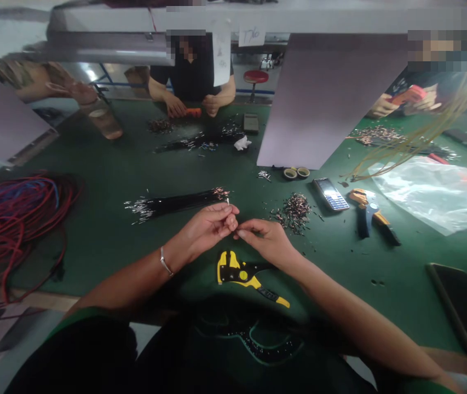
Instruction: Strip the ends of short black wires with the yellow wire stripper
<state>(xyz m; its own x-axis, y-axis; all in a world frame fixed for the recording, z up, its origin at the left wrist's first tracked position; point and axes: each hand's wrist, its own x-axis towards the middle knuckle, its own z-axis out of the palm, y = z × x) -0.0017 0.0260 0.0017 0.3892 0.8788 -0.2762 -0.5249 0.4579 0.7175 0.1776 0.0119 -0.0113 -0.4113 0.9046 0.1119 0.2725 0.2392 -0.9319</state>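
Observation:
My left hand [212, 225] is closed in a pinch, with a small light tip showing above its fingers; what it holds is too small to name. Beside it, my right hand [264, 238] is pinched too, its fingertips almost against the left ones, on something hidden. Behind my left hand lies a bundle of black wires [176, 202] with silvery ends at the left and coppery ends at the right. A yellow and black wire stripper [243, 273] rests on the green table [105, 268] just below my hands. A pile of small dark pieces [297, 210] is right of them.
Red and blue cables [19, 230] are coiled at the left. To the right are a keypad phone [330, 195], an orange and blue tool [370, 214], a clear plastic bag [442, 191] and a dark phone [463, 309]. Other people's hands work across the table, beside an upright panel [319, 98].

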